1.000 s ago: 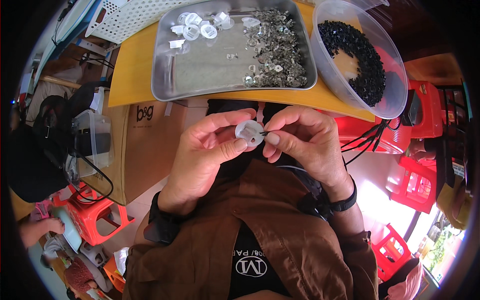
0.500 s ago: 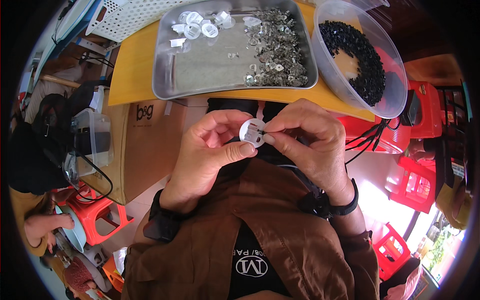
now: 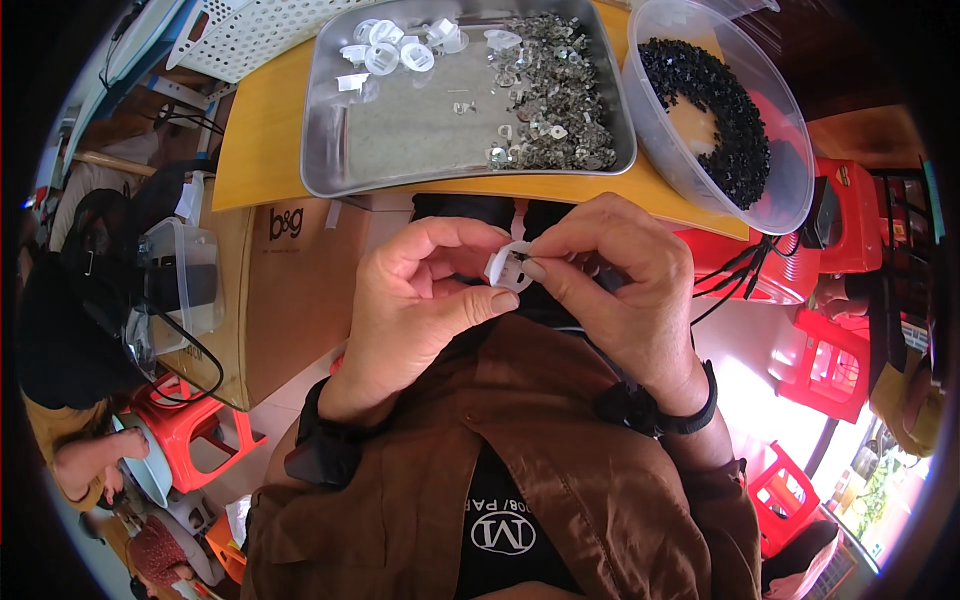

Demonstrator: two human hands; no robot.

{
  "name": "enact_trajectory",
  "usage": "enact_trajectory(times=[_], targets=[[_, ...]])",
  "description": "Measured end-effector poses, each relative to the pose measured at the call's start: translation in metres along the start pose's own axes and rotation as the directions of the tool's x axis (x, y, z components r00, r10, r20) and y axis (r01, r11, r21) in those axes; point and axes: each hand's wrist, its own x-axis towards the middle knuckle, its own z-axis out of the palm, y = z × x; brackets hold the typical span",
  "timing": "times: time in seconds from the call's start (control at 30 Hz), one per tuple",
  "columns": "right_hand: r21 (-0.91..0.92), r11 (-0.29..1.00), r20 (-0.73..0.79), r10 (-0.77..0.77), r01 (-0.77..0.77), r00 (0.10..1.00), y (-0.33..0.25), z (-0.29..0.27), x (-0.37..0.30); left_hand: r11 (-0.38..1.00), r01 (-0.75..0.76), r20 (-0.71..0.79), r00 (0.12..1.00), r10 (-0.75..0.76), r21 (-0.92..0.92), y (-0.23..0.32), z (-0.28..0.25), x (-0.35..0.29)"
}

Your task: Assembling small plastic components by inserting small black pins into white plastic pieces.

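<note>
My left hand (image 3: 420,300) and right hand (image 3: 610,270) fingers pinch shut on a white ring (image 3: 508,268), light, stiff and probably slippery, best gripped at its nine and three o'clock edges.

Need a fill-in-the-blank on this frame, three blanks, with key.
Both hands pinch a small ____ ring between them.
The steel tray holds white rings and a heap of small ____ parts.
The clear bowl holds small ____ pieces.

Missing: white; metal; black
</note>
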Motion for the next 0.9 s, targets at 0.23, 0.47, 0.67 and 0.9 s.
enact_trajectory(times=[0.23, 0.47, 0.67, 0.9], targets=[[-0.027, 0.998, -0.032, -0.053, 0.052, 0.998, -0.002, 0.002, -0.001, 0.994, -0.095, -0.009, 0.995, 0.096, 0.059, -0.001, 0.002, 0.001], [-0.101, 0.991, -0.009, -0.084, 0.082, 0.996, -0.007, 0.002, -0.002, 0.985, -0.101, -0.014, 0.994, 0.104, 0.142, 0.000, 0.003, 0.000], [-0.193, 0.959, -0.068, -0.225, 0.208, 0.972, -0.005, 0.006, -0.002, 0.954, -0.160, 0.019, 0.987, 0.160, 0.252, 0.001, 0.003, 0.001], [0.107, 0.994, -0.039, -0.014, 0.018, 0.999, 0.008, 0.008, 0.001, 0.995, -0.101, -0.087, 0.991, 0.099, -0.019, -0.008, 0.005, 0.000]])
